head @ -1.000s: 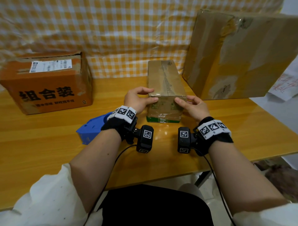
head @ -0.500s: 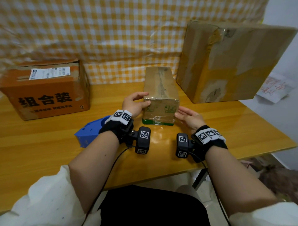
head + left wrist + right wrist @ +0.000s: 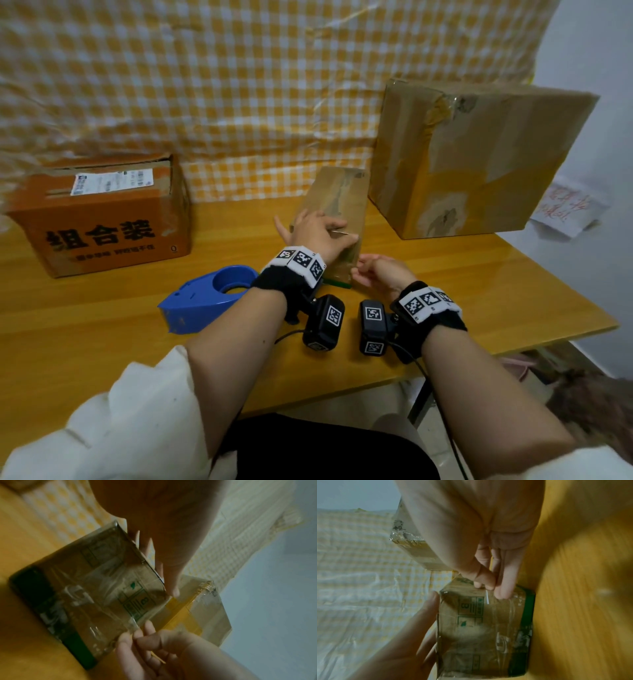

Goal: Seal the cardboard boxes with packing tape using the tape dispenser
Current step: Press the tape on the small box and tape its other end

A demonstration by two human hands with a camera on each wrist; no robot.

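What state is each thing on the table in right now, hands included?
Small box: flat on the table, wrapped in clear tape, closed.
Left hand: fingers straight, pressing the small box's top near edge.
Right hand: fingertips touching the box's near end; grip unclear.
Tape dispenser: lying on the table, untouched.
Orange box: closed, label on top.
Large box: closed, taped, standing tilted.

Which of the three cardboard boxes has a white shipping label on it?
The orange box with black printed characters, at the table's left. The other two are plain brown.
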